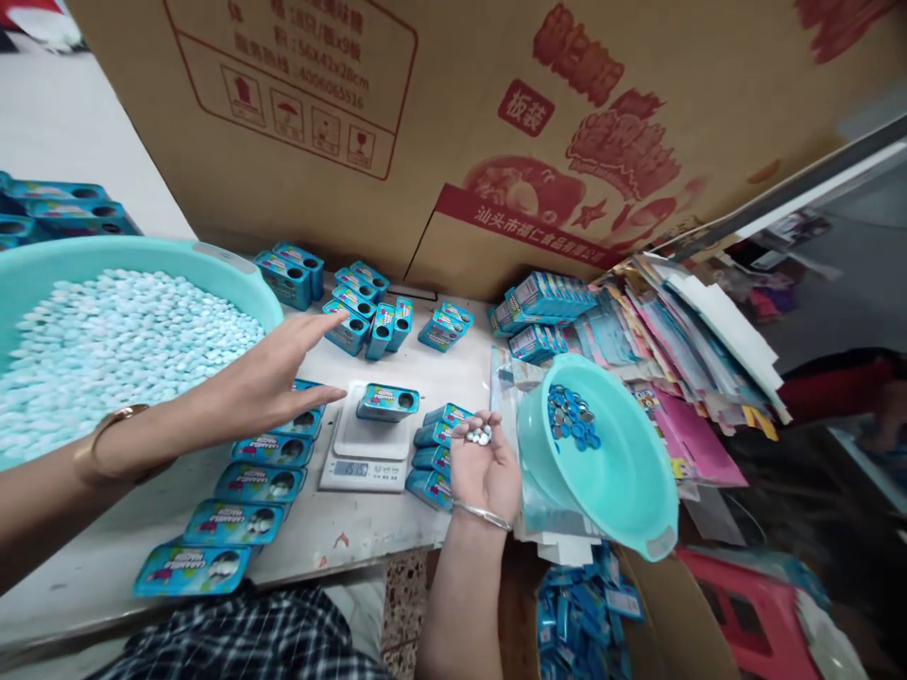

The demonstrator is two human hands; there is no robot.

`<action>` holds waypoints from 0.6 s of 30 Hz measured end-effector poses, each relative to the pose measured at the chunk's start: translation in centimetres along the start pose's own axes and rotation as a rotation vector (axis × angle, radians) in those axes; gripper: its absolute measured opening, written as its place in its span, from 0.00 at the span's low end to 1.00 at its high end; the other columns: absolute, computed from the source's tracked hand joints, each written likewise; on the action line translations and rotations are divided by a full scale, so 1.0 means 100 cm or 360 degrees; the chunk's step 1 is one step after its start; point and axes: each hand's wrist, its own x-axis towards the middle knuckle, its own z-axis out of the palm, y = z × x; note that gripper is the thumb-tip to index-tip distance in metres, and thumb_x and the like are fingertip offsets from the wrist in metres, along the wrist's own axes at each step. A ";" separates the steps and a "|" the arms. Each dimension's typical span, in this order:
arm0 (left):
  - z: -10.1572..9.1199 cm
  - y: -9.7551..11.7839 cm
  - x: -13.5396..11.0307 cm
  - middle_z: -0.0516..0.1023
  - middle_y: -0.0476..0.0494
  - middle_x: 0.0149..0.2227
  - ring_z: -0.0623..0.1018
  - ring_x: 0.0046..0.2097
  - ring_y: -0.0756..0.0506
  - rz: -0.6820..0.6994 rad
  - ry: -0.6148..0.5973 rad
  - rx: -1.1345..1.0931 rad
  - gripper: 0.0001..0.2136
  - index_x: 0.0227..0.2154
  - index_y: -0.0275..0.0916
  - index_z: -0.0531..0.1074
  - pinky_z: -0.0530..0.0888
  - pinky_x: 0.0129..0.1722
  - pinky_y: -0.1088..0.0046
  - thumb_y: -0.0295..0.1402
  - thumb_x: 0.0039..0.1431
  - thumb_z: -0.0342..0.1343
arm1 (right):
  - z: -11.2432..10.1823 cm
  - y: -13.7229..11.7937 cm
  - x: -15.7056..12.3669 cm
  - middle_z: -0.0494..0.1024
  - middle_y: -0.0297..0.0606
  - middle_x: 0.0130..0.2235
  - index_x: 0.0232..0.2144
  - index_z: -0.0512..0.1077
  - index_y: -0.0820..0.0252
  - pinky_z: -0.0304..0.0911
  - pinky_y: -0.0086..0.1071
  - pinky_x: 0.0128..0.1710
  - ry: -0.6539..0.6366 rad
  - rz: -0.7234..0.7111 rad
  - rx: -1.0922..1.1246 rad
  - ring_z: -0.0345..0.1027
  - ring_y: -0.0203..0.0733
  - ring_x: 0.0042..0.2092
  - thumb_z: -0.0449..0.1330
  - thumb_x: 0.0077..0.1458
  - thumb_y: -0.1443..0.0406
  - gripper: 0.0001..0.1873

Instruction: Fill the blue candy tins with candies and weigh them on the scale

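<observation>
My left hand (283, 366) reaches over the table with thumb and fingers apart and nothing between them. Just right of its fingertips, a blue candy tin (387, 400) with a round dark opening rests on a small white digital scale (369, 442). My right hand (486, 467) is palm up beside the scale, fingers curled round a few small white candies (480, 435). Touching or close behind that hand is a stack of blue tins (434, 458). Below my left forearm runs a row of blue tins (225, 521), several with white candies showing in their openings.
A large turquoise basin (241, 269) of pale candies fills the left. Tilted at right, a turquoise bowl (624, 463) holds round blue lids (573, 416). More tins (347, 321) stand before a big cardboard box (453, 123). Stacked paper sheets (680, 349) lie at right; below is an open carton (644, 604).
</observation>
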 end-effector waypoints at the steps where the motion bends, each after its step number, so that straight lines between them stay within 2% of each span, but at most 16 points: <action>1: 0.005 -0.001 -0.001 0.57 0.38 0.66 0.61 0.65 0.34 0.0001 -0.0013 -0.0007 0.36 0.67 0.46 0.46 0.62 0.64 0.52 0.48 0.61 0.53 | 0.002 0.000 0.001 0.75 0.30 0.33 0.32 0.71 0.57 0.67 0.32 0.39 0.0014 0.0009 0.0014 0.69 0.31 0.34 0.58 0.54 0.70 0.04; 7: 0.025 0.003 0.004 0.60 0.36 0.64 0.62 0.64 0.34 0.0031 -0.0171 -0.0024 0.36 0.67 0.42 0.47 0.64 0.62 0.55 0.46 0.60 0.54 | 0.007 0.006 0.007 0.76 0.29 0.32 0.33 0.72 0.57 0.68 0.31 0.42 0.0061 0.0079 0.0090 0.72 0.31 0.35 0.58 0.54 0.71 0.05; 13: 0.046 0.015 0.018 0.63 0.35 0.63 0.64 0.62 0.35 0.0105 -0.0287 0.0021 0.33 0.65 0.41 0.52 0.63 0.60 0.56 0.42 0.60 0.55 | 0.007 0.014 0.011 0.78 0.31 0.33 0.32 0.73 0.57 0.69 0.38 0.47 0.0129 0.0026 0.0064 0.74 0.33 0.37 0.56 0.55 0.70 0.06; 18: 0.065 0.020 0.030 0.64 0.35 0.62 0.65 0.61 0.35 0.0125 -0.0380 0.0133 0.35 0.64 0.41 0.52 0.63 0.59 0.58 0.39 0.57 0.59 | 0.007 0.022 0.019 0.78 0.31 0.33 0.33 0.73 0.55 0.67 0.43 0.52 0.0063 -0.0013 0.0019 0.74 0.35 0.39 0.58 0.52 0.69 0.06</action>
